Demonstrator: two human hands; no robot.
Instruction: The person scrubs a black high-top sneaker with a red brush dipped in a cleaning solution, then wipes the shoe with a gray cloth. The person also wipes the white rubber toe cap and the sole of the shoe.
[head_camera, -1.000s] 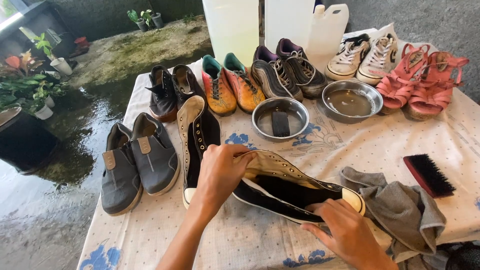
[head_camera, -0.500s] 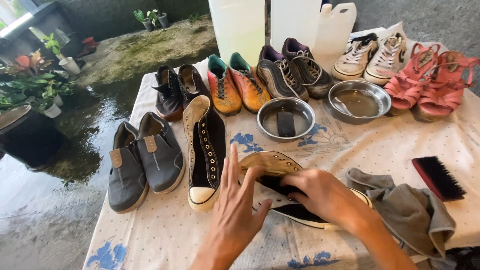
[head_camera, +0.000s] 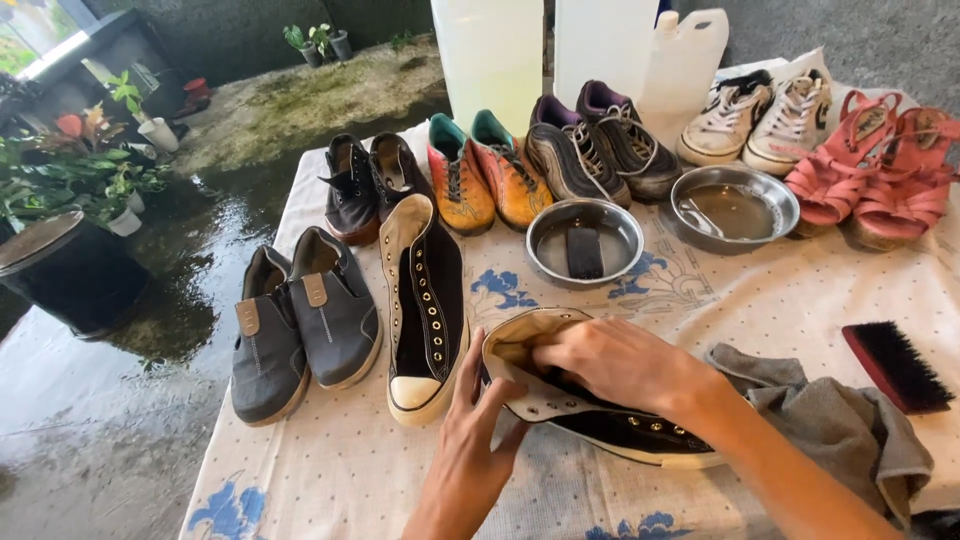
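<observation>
A black high-top sneaker (head_camera: 590, 400) lies on its side near the front of the white patterned tablecloth (head_camera: 330, 470), its cream-lined opening turned up and to the left. The right hand (head_camera: 620, 362) lies over that opening, fingers pressed on the collar and tongue; the left hand (head_camera: 478, 412) is flat against the heel end, fingers straight and open rather than curled round it. Neither hand lifts the shoe — it rests on the cloth.

Just to the left stands its mate (head_camera: 425, 305), upright, laceless, white toe cap toward the viewer. Beyond that sit 2 grey slip-on shoes (head_camera: 300, 325). In the back row stand a dark pair (head_camera: 368, 185), an orange and teal pair (head_camera: 480, 175), a dark striped pair (head_camera: 595, 145), white sneakers (head_camera: 760, 120) and pink sandals (head_camera: 870, 180). 2 steel bowls hold liquid: the nearer bowl (head_camera: 585, 242) has a dark block in it, the other bowl (head_camera: 733, 208) stands to its right. A grey rag (head_camera: 840, 425) lies crumpled touching the right forearm, and a black-bristled brush (head_camera: 897, 365) lies past it near the table edge. White plastic jugs (head_camera: 590, 50) stand behind the shoes.

The right hand and forearm cover much of the sneaker's upper, so its toe is hidden. The jugs are cut off at the top — the rag at the lower right corner. Potted plants (head_camera: 90, 180) stand on wet ground at the left.
</observation>
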